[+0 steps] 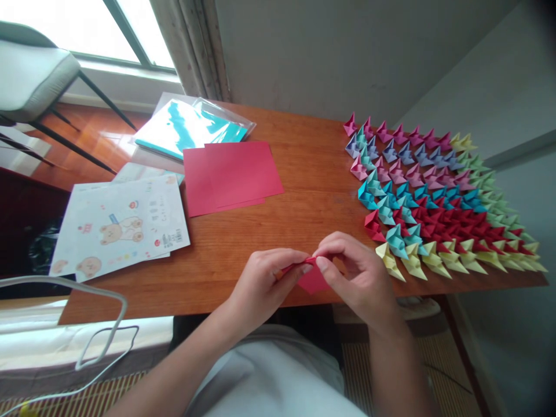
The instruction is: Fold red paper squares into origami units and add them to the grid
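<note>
Between my two hands, over the table's front edge, is a red sheet of paper [313, 280] with its upper edge folded. My left hand [269, 278] pinches that folded edge from the left, thumb against forefinger. From the right, my right hand [358, 275] pinches the same edge, its fingertips almost touching the left ones. Part of the paper hangs below the fingers; the rest is hidden by them. Close to my right hand stand rows of folded paper boats [452, 223] in red, yellow, blue, pink, purple and green.
Flat red sheets [234, 176] lie on the wooden table [313, 156]. Behind them is a plastic-wrapped pack of turquoise paper [191, 127]. Bear-printed packaging [124, 226] covers the left end. A white cable [117, 313] loops at lower left, and a chair [37, 75] stands by the window.
</note>
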Action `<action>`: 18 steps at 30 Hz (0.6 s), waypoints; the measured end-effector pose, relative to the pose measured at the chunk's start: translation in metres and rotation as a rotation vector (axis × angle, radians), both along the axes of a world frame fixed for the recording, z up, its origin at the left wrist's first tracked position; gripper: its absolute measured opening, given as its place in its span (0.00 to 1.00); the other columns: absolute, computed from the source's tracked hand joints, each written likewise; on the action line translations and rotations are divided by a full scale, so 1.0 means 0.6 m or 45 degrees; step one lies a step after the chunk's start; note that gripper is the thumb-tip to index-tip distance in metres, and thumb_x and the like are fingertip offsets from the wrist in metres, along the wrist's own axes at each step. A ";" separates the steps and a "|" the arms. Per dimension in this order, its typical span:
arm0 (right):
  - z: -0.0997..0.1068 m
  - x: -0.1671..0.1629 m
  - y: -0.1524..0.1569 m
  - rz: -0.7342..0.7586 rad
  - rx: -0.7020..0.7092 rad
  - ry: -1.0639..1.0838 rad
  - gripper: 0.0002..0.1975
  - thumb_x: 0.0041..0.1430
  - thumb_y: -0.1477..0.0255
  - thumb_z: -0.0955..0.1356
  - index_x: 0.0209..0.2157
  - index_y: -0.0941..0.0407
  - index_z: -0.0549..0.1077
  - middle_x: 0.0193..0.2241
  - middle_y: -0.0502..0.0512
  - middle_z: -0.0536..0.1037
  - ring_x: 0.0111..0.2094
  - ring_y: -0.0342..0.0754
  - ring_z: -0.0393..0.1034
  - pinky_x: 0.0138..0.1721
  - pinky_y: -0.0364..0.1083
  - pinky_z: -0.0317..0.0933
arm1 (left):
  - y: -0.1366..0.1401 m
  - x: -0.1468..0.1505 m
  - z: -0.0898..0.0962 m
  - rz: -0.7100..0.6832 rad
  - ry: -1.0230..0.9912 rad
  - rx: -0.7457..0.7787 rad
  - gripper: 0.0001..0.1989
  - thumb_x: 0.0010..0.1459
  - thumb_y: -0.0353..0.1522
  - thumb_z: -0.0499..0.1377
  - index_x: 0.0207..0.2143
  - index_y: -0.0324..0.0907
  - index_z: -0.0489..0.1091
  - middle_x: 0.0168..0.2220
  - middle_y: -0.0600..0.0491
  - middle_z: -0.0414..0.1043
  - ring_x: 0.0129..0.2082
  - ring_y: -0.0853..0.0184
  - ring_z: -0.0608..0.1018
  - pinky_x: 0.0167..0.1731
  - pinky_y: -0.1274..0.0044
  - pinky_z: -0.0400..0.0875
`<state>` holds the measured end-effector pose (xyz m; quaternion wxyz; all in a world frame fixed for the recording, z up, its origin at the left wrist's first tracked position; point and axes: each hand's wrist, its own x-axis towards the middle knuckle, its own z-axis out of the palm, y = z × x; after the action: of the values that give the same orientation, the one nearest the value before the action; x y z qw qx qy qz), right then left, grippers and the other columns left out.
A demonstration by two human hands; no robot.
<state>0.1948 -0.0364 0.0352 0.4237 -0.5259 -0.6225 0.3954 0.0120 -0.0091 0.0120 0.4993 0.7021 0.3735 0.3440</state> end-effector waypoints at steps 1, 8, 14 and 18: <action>0.000 0.000 0.000 -0.002 0.003 -0.001 0.04 0.64 0.75 0.68 0.34 0.53 0.74 0.33 0.51 0.75 0.35 0.46 0.71 0.37 0.46 0.65 | 0.000 0.000 0.000 -0.003 -0.003 -0.006 0.07 0.64 0.28 0.60 0.34 0.40 0.77 0.30 0.55 0.80 0.29 0.73 0.78 0.33 0.83 0.68; 0.001 0.003 -0.001 0.021 0.000 -0.005 0.03 0.64 0.74 0.69 0.35 0.53 0.76 0.33 0.51 0.75 0.36 0.46 0.71 0.38 0.47 0.65 | 0.002 -0.001 -0.001 -0.027 -0.016 -0.055 0.06 0.64 0.28 0.60 0.33 0.40 0.77 0.30 0.55 0.79 0.29 0.74 0.77 0.33 0.84 0.68; -0.001 0.004 0.000 0.016 -0.004 -0.011 0.03 0.63 0.75 0.69 0.35 0.53 0.76 0.33 0.51 0.75 0.36 0.46 0.71 0.37 0.47 0.66 | 0.002 0.000 -0.004 -0.032 -0.014 -0.070 0.06 0.64 0.29 0.60 0.34 0.40 0.77 0.30 0.56 0.79 0.28 0.73 0.76 0.33 0.84 0.68; -0.001 0.004 0.001 0.021 -0.002 -0.028 0.03 0.63 0.75 0.69 0.35 0.53 0.76 0.34 0.51 0.75 0.36 0.47 0.71 0.38 0.47 0.66 | 0.002 0.000 -0.004 -0.035 -0.010 -0.074 0.06 0.64 0.29 0.60 0.34 0.40 0.77 0.29 0.56 0.79 0.28 0.73 0.76 0.32 0.83 0.68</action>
<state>0.1972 -0.0359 0.0345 0.4132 -0.5255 -0.6311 0.3936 0.0120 -0.0077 0.0094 0.5255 0.6910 0.3717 0.3288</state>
